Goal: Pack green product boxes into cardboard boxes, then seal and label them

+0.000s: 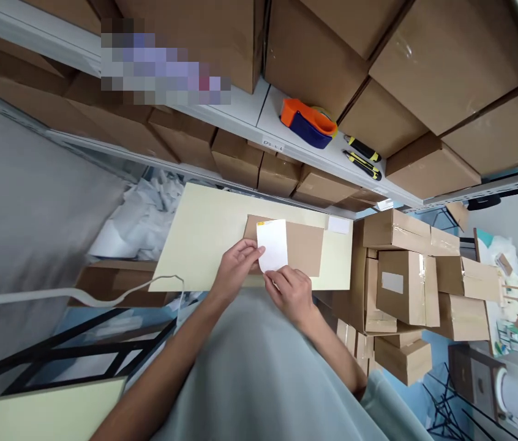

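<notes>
While crumpled white paper (142, 214) lay off the pale table (195, 245), the left hand (236, 267) pinched a white label (272, 245) by its edge. Label sat on a flat brown box (302, 245). Right hand (292, 293) gripped its lower corner. Taped cartons (401, 288) stood beside.

A: What are the hands doing over the table (204, 239)?

B: The left hand (236, 266) and right hand (292, 293) are both pinching a white label (273, 245), which is lying on a brown envelope (304, 246) on the table.

A: And beyond the table?

B: A tape gun (309, 122) is sitting on the shelf (259, 113) behind it; boxes (406, 282) are stacking up at its right.
</notes>
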{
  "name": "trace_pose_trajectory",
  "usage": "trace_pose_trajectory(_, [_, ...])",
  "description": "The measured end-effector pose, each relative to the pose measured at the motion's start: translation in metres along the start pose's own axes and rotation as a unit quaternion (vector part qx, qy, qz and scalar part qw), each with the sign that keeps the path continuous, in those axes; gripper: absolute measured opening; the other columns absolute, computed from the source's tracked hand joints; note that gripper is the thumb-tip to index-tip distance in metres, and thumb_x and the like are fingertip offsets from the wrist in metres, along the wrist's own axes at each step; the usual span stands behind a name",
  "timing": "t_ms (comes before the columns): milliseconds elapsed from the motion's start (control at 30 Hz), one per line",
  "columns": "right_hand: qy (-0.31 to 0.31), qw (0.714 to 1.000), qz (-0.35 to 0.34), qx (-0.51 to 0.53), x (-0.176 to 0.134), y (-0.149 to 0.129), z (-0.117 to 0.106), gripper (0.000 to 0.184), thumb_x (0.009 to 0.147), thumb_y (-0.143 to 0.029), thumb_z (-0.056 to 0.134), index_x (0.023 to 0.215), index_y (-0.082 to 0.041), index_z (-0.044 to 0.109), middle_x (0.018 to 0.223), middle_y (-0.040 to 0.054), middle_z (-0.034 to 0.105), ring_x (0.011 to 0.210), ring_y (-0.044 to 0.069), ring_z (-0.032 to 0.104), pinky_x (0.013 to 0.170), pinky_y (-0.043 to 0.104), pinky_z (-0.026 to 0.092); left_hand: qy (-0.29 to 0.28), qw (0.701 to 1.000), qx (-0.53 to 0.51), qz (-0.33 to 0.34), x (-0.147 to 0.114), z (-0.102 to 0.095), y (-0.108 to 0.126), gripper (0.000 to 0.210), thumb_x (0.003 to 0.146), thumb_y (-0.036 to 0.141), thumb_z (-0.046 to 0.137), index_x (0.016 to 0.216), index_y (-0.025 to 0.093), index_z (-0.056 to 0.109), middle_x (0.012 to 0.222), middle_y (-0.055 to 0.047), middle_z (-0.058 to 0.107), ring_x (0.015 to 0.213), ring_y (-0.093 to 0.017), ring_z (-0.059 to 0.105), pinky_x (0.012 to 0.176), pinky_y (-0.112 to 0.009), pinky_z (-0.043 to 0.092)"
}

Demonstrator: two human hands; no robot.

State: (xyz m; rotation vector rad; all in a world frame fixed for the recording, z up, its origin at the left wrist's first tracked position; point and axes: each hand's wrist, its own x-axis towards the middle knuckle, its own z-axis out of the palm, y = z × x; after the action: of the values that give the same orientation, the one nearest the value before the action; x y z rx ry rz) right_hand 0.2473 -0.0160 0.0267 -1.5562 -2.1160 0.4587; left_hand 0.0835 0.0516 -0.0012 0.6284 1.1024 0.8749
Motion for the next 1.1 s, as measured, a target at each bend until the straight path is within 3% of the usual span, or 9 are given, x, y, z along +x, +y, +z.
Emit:
trace_pose_trajectory(100, [-0.072,0.987,0.032,0.138,-0.004,0.014,-0.01,0.029,0.113,-0.042,0.061,0.104,-0.03,0.087,0.089,0.0042,0.076,0.07,0.018,0.066,0.069,0.031,0.054,0.019,1.0,0.024,-0.003,0.0,0.011,-0.005,0.059,0.074,0.073,0.086,0.09,0.026,0.054,0.094,-0.004,0.079,0.095,-0.027,0.077,0.081,-0.037,0.065])
trace_pose_trajectory(167, [-0.084,0.968,0.074,0.225,-0.005,0.027,-0.017,0.033,0.111,-0.049,0.063,0.099,-0.03,0.087,0.091,0.0033,0.078,0.069,0.017,0.065,0.067,0.03,0.055,0.033,0.999,0.036,-0.003,0.0,0.015,-0.007,0.058,0.073,0.072,0.086,0.091,0.026,0.055,0.096,-0.004,0.079,0.098,-0.028,0.076,0.081,-0.037,0.063])
trace_pose_trajectory(367, [0.069,0.916,0.256,0.3,0.006,0.08,-0.038,0.028,0.093,-0.051,0.082,0.09,-0.024,0.087,0.086,0.003,0.072,0.065,0.014,0.054,0.061,0.03,0.048,-0.001,0.999,0.033,-0.027,-0.002,0.028,-0.013,0.059,0.07,0.075,0.088,0.09,0.026,0.061,0.09,-0.003,0.074,0.094,-0.027,0.072,0.083,-0.037,0.059])
trace_pose_trajectory(567, [0.016,0.882,0.295,0.368,0.015,0.111,-0.037,0.037,0.082,-0.06,0.087,0.086,-0.023,0.086,0.086,0.0026,0.073,0.06,0.013,0.051,0.059,0.031,0.048,-0.042,0.998,0.038,-0.04,-0.005,0.046,-0.013,0.054,0.072,0.071,0.088,0.087,0.025,0.063,0.091,-0.004,0.072,0.089,-0.024,0.067,0.082,-0.036,0.056])
trace_pose_trajectory(767, [0.003,0.864,0.324,0.384,0.012,0.117,-0.037,0.051,0.08,-0.071,0.086,0.086,-0.021,0.081,0.054,-0.0058,0.052,0.052,0.014,0.049,0.053,0.028,0.046,-0.061,0.996,0.054,-0.037,-0.007,0.049,-0.015,0.055,0.074,0.073,0.087,0.089,0.025,0.064,0.096,-0.006,0.077,0.094,-0.027,0.071,0.086,-0.038,0.058])
trace_pose_trajectory(833, [0.003,0.87,0.314,0.381,0.013,0.114,-0.04,0.049,0.082,-0.07,0.083,0.083,-0.022,0.077,0.058,-0.0046,0.055,0.052,0.014,0.05,0.053,0.028,0.047,-0.056,0.996,0.064,-0.031,-0.006,0.048,-0.019,0.056,0.075,0.075,0.086,0.089,0.026,0.065,0.098,-0.007,0.079,0.098,-0.029,0.074,0.088,-0.04,0.06])
trace_pose_trajectory(933, [0.059,0.916,0.26,0.3,0.012,0.1,-0.041,0.037,0.093,-0.059,0.074,0.082,-0.023,0.072,0.076,0.0009,0.066,0.058,0.013,0.054,0.057,0.029,0.049,-0.016,0.996,0.083,-0.001,0.002,0.044,-0.03,0.059,0.073,0.076,0.087,0.098,0.025,0.071,0.109,-0.009,0.082,0.112,-0.033,0.076,0.098,-0.043,0.062])
trace_pose_trajectory(1000, [0.076,0.959,0.18,0.206,0.004,0.083,-0.035,0.029,0.1,-0.047,0.066,0.082,-0.025,0.069,0.085,0.0035,0.069,0.065,0.015,0.059,0.063,0.029,0.052,0.01,0.996,0.087,0.012,0.01,0.04,-0.038,0.065,0.068,0.073,0.091,0.108,0.024,0.075,0.118,-0.011,0.082,0.119,-0.034,0.075,0.105,-0.045,0.061])
trace_pose_trajectory(1100, [-0.017,0.994,-0.004,0.108,-0.015,0.053,-0.017,0.025,0.104,-0.036,0.065,0.08,-0.028,0.063,0.079,0.0021,0.066,0.066,0.015,0.058,0.062,0.028,0.05,0.008,0.997,0.074,0.006,0.019,0.03,-0.048,0.066,0.062,0.066,0.094,0.109,0.023,0.077,0.118,-0.014,0.083,0.118,-0.036,0.077,0.104,-0.048,0.063])
